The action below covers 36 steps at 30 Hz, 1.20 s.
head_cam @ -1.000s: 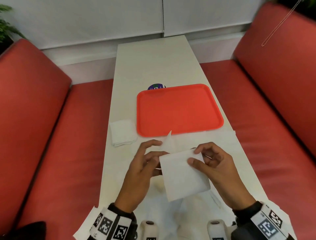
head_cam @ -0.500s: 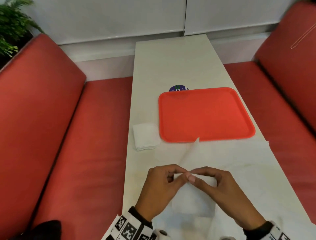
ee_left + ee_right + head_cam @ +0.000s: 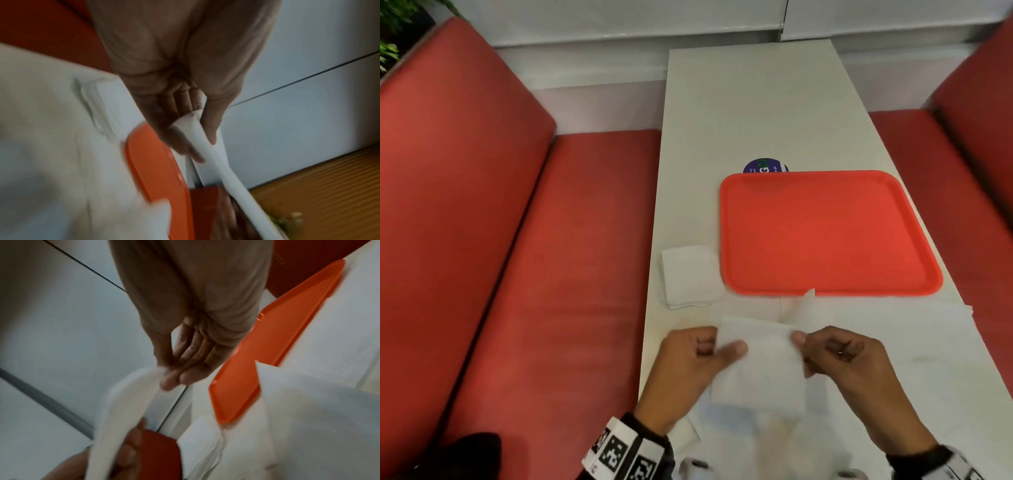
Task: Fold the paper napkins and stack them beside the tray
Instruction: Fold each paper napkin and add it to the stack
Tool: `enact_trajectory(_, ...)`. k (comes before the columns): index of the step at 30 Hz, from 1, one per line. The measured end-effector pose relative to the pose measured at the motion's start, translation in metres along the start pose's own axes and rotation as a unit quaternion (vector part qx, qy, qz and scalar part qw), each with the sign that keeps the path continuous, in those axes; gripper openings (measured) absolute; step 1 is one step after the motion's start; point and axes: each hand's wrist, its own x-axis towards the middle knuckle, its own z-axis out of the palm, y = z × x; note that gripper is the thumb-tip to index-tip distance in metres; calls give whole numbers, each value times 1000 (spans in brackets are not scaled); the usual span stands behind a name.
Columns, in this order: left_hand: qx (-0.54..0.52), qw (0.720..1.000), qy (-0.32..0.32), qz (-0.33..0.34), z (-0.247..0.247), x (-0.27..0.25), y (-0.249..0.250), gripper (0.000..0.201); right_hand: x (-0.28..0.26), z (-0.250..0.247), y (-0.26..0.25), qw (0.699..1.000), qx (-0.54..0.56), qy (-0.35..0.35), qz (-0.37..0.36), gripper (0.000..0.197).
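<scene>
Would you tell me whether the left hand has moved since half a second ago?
Yes: the left hand has slid leftward, away from the right hand, judged against the tray.

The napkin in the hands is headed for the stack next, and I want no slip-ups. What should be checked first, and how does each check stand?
1. Left hand pinches the held napkin by its left edge: ok.
2. Right hand pinches its right edge: ok.
3. Napkin's layers lined up squarely: cannot tell, the edges are blurred.
4. Folded stack lies on the table left of the tray, apart from it: ok.
5. Way from the hands to the stack free of other things: ok.
6. Unfolded napkins left near the tray's front edge, so the task is not finished: not ok.
</scene>
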Motion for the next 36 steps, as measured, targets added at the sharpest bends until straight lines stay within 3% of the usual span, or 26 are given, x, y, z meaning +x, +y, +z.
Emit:
enact_trajectory(2,-9,996,89,1,-19,27,2,20,23,-5,15,996,-33,87,6,22)
enact_trajectory(4,-21,989,143,-11,-40,56,4,21,46,-13,31,979,-142,142,20,25)
enact_trajectory(7,11,982,186,-27,-68,94,-3,22,68,-19,56,955,-259,122,71,54)
enact_trajectory(9,53,976,209,-32,-79,116,-10,20,74,-17,67,951,-273,115,85,59)
enact_trajectory(13,175,951,252,-42,-78,142,-26,37,78,-11,83,947,-293,111,75,49)
enact_trajectory(15,228,933,275,-37,-73,146,-31,32,78,-8,87,946,-299,110,61,42)
enact_trajectory(21,246,907,342,-17,-62,140,-25,54,76,-4,92,944,-302,134,-15,24)
enact_trajectory(24,265,899,348,-4,-58,128,-17,53,71,-6,90,947,-286,141,-46,19)
enact_trajectory(27,284,903,318,60,-39,101,-10,35,59,-12,75,973,-199,113,-29,13)
enact_trajectory(30,283,925,234,100,-4,67,-16,22,33,-24,46,998,-41,33,-28,8)
enact_trajectory(34,208,975,57,48,48,28,-23,17,-3,-42,14,990,132,-26,-41,14)
enact_trajectory(36,108,994,-24,1,70,12,-17,31,-12,-54,11,984,170,-47,-33,37)
